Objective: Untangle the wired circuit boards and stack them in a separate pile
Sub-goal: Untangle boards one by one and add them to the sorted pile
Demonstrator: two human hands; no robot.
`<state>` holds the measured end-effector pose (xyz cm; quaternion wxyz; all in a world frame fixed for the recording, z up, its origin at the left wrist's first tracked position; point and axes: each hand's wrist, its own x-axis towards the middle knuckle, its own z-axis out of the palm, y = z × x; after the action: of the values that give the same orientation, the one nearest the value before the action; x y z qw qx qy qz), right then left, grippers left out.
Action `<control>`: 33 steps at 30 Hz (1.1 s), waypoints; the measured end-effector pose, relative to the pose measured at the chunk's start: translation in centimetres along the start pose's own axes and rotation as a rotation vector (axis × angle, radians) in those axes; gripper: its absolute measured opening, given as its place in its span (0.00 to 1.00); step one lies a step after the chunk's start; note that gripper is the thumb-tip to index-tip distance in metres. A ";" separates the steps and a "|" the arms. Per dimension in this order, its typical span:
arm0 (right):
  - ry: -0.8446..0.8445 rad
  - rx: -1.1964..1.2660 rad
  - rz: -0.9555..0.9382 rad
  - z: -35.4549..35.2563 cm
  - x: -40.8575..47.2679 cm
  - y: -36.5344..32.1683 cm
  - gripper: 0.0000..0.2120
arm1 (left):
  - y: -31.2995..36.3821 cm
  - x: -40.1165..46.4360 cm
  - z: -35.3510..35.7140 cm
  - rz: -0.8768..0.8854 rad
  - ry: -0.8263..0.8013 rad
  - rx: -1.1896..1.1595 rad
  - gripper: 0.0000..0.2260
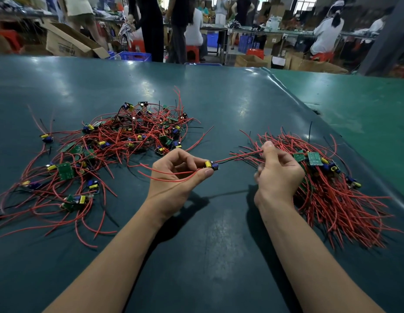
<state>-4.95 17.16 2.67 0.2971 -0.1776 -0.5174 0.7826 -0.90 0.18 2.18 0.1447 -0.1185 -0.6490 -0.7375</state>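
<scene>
Two heaps of wired boards lie on the green table [219,98]: the tangled heap [119,141] left of the hands, the sorted pile [327,177] right of them, with bare tabletop between and toward the far edge. The left hand [178,175] pinches one small board [211,165]. The right hand [277,170] grips that board's red wires [239,156] beside the sorted pile.

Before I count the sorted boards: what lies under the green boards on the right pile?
Under the two green boards, red wires fan toward the near edge, with blue-and-yellow parts beside them. Whether more boards lie below is hidden by wires and the right hand.
</scene>
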 end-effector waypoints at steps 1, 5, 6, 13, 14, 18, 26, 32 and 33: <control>0.017 -0.002 -0.019 -0.1 0.2 0.0 0.16 | 0.0 0.1 0.0 0.001 0.006 -0.007 0.14; 0.039 -0.016 -0.092 -0.2 0.0 0.0 0.14 | -0.1 0.3 -0.2 0.000 0.032 -0.049 0.15; 0.041 0.002 -0.104 -0.2 0.0 -0.2 0.14 | -0.2 0.4 -0.2 0.000 0.045 -0.064 0.15; -0.006 -0.019 -0.246 -0.7 -0.3 -1.0 0.10 | -0.1 1.3 -1.0 -0.107 0.194 -0.403 0.07; -0.036 -0.053 -0.279 -0.6 -0.6 -0.8 0.09 | -0.1 1.3 -0.8 -0.136 0.183 -0.427 0.06; -0.077 -0.120 -0.347 -0.3 -1.1 -0.6 0.06 | 0.2 1.2 -0.5 -0.202 0.138 -0.470 0.07; -0.316 -0.326 -0.294 -0.6 -1.4 -0.7 0.10 | 1.3 1.1 -0.5 -0.335 0.064 -0.533 0.11; -0.904 -0.262 0.217 -0.4 -3.2 -0.5 0.15 | 0.9 0.4 0.1 -0.358 -0.168 -0.220 0.12; -0.928 -0.246 0.238 -0.4 -3.3 -0.5 0.13 | 0.8 0.4 0.2 -0.376 -0.182 -0.196 0.12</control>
<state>-2.06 15.48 2.88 -0.0791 0.0982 -0.6598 0.7408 -0.94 0.22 3.08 -0.0668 -0.0749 -0.5951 -0.7973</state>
